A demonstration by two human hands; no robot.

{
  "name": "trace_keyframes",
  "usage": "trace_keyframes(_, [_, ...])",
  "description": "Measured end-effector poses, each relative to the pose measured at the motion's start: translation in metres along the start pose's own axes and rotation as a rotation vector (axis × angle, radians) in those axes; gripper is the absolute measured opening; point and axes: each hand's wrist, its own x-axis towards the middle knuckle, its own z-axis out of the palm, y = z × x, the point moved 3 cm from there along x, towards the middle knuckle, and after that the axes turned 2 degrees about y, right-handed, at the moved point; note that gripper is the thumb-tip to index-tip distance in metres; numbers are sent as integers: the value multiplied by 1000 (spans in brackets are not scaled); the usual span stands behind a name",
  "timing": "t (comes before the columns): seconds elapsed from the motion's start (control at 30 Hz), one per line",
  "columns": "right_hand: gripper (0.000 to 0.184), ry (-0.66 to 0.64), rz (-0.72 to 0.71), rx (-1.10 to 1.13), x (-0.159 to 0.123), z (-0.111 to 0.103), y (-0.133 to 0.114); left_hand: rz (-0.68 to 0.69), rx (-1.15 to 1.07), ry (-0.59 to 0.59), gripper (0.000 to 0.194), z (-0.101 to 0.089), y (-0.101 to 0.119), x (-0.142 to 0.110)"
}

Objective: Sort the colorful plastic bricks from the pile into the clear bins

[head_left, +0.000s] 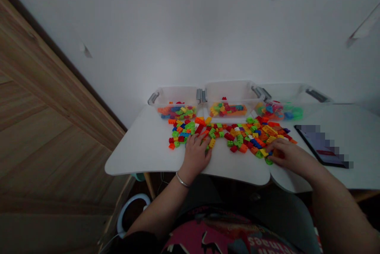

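Observation:
Loose toy building bricks [240, 139] in red, orange, yellow, green, blue and white lie heaped across the white table. My left hand [196, 153] rests palm down at the front of the left part of the heap, its fingers spread over the bricks. A yellow brick [211, 143] is beside its thumb. At the right end of the heap, my right hand [282, 153] reaches in with curved fingers, thumb apart from them. Blue and yellow bricks show near its fingertips, and an orange one lies partly hidden under the palm. No brick is plainly gripped.
Three clear plastic boxes stand against the wall: the left box [178, 93] and middle box [228, 90] hold bricks, the right box [286, 92] holds larger coloured pieces. A tablet [322, 147] lies to the right. The white table [139, 151] has a seam near my right hand.

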Motion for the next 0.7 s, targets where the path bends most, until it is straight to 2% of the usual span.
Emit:
trace_keyframes(0.1, [14, 13, 2, -13, -4, -2, 0, -5, -2, 5, 39, 1, 0, 0])
trace_keyframes(0.33, [14, -94, -45, -58, -12, 3, -1, -6, -4, 11, 39, 1, 0, 0])
trace_keyframes(0.53, [17, -58, -37, -134, -13, 10, 11, 0, 0, 15, 37, 1, 0, 0])
trace_keyframes(0.7, [16, -37, -17, -147, -13, 10, 8, 3, 3, 18, 39, 3, -1, -1])
